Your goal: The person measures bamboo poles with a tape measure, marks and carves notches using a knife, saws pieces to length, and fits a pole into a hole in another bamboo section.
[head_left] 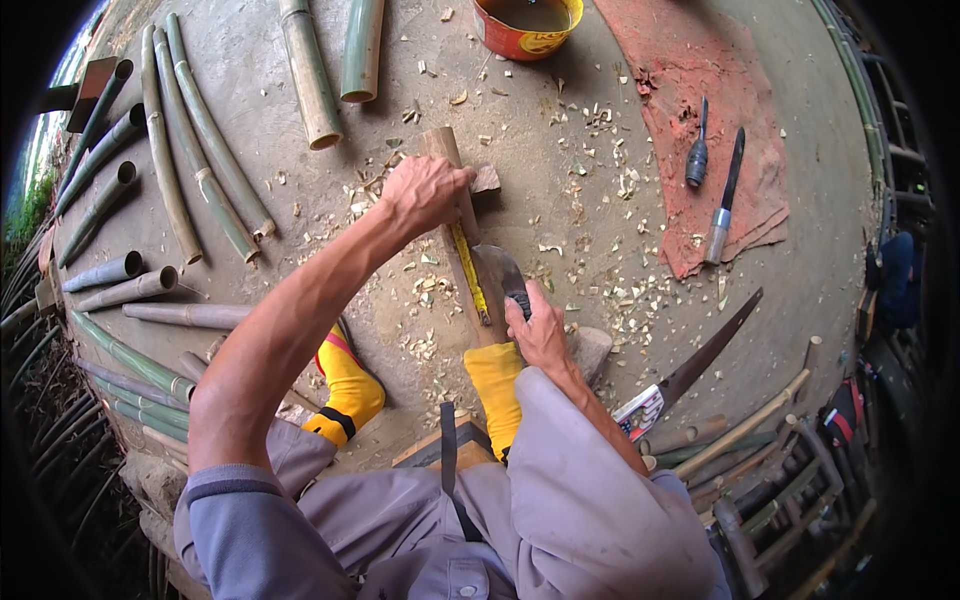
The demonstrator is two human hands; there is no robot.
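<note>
From here, my left hand (pixel 425 192) curls around the pole (pixel 466 218), running twelve to six; my right hand (pixel 541 326), toward four o'clock, grips a knife (pixel 500 267) beside it. Chips (pixel 628 181) suggest some cutting's done; what's left, I cannot tell.

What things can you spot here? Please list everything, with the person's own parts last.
brown pole: one, brown, centre
yellow strip: one, yellow with dark marks, along the pole
curved knife: one, grey blade, dark handle, centre
small block: one, brownish, beside the pole
tub: one, red and yellow, top
bamboo poles: many, green and tan, left, top and lower right
cloth: one, red, upper right
straight knife: one, dark blade, greyish handle, on the cloth
slim tool: one, dark, on the cloth
saw: one, dark blade, white-and-red handle, right
chips: many, pale, scattered
far-right items: uncountable, dark, unclear
footwear: two, yellow, lower middle
left hand: one, bare, on the pole
right hand: one, bare, holding the curved knife
</note>
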